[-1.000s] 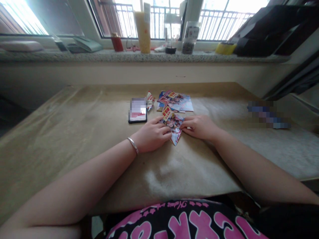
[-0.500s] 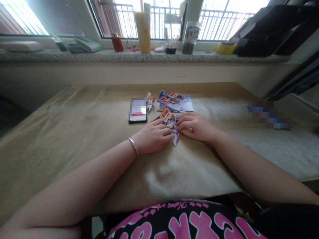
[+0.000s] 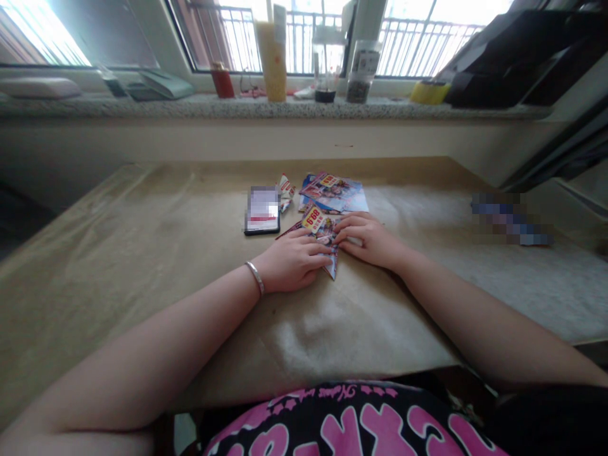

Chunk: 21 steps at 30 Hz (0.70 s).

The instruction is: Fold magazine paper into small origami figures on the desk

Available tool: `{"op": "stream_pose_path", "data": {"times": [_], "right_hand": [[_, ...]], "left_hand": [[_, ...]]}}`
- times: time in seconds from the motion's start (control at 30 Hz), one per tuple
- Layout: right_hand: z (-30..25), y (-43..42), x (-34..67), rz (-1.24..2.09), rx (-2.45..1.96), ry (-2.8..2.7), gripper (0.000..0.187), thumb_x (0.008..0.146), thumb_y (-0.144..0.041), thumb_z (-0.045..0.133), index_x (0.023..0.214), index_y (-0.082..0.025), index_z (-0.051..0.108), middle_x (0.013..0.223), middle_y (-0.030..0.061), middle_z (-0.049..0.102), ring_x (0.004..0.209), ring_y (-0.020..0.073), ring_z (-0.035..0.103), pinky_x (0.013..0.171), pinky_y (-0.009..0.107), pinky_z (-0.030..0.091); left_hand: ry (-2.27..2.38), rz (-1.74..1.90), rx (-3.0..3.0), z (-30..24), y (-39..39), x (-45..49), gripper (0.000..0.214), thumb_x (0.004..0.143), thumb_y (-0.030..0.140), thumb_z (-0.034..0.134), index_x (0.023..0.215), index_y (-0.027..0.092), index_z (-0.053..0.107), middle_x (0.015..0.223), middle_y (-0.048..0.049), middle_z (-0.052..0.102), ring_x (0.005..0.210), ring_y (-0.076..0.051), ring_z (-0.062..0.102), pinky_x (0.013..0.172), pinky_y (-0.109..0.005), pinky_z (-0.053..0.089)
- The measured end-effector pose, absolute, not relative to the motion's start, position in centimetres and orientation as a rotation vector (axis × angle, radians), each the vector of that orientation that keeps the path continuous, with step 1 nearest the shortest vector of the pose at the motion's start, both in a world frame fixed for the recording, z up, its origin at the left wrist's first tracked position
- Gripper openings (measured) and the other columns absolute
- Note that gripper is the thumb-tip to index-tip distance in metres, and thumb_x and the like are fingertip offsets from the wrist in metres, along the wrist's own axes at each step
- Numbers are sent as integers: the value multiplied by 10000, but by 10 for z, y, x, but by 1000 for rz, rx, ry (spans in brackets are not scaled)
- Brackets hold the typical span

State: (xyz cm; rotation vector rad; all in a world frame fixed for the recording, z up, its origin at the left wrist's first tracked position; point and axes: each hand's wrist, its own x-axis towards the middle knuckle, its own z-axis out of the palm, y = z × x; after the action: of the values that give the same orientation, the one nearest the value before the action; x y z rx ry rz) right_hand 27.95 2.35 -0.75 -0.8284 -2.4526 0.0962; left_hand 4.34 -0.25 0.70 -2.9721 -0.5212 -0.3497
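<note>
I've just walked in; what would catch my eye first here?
Probably the colourful folded paper on the table, with the left hand and the right hand both touching it. Next might be the big pink letters on the black shirt along the picture's bottom edge, then the phone lying just beyond the left hand.

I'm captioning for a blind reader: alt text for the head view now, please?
A person's left hand and right hand touch a folded paper, colourfully printed, on a table. A phone lies beyond the left hand, printed sheets beyond the paper; containers stand on the windowsill behind.
</note>
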Motion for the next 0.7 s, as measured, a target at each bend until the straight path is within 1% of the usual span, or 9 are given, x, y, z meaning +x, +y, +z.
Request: {"op": "stream_pose_path", "data": {"times": [0.2, 0.33, 0.43, 0.57, 0.7], "right_hand": [[-15, 26, 276, 148, -899, -2374, 78, 810, -265, 599, 817, -233, 670, 1039, 59, 656, 1043, 216, 565, 961, 429, 412], [-17, 25, 273, 168, -959, -2322, 47, 787, -234, 620, 813, -230, 659, 1084, 67, 637, 1054, 225, 560, 964, 443, 409], [-18, 26, 273, 155, -961, -2308, 68, 807, -214, 591, 816, -218, 657, 1115, 81, 627, 1065, 219, 558, 959, 423, 417], [-21, 30, 278, 155, -995, -2277, 62, 783, -198, 600, 806, -218, 653, 1089, 75, 636, 1032, 217, 575, 941, 423, 435], [-25, 35, 282, 230, -1030, -2232, 83, 762, -168, 586, 772, -215, 653, 1080, 80, 640, 1028, 222, 587, 941, 448, 443]], "left_hand": [[-515, -394, -2995, 7, -2, 45, 303, 798, 188, 504, 1080, 194, 616, 1153, -33, 642, 1043, -218, 573, 968, -385, 410], [-506, -422, -3002, 6, -1, 45, 296, 802, 175, 498, 1069, 202, 625, 1140, -43, 644, 1043, -215, 570, 948, -379, 429], [-502, -415, -2996, 6, 0, 44, 288, 806, 183, 508, 1066, 208, 630, 1144, -49, 640, 1042, -218, 568, 946, -384, 434], [-518, -367, -2985, 5, -1, 44, 289, 814, 197, 512, 1081, 210, 623, 1201, -47, 613, 1051, -225, 565, 941, -391, 443], [-579, -366, -2941, 3, -6, 47, 282, 810, 194, 517, 1075, 191, 615, 1282, -83, 560, 1100, -234, 551, 933, -399, 452]]}}
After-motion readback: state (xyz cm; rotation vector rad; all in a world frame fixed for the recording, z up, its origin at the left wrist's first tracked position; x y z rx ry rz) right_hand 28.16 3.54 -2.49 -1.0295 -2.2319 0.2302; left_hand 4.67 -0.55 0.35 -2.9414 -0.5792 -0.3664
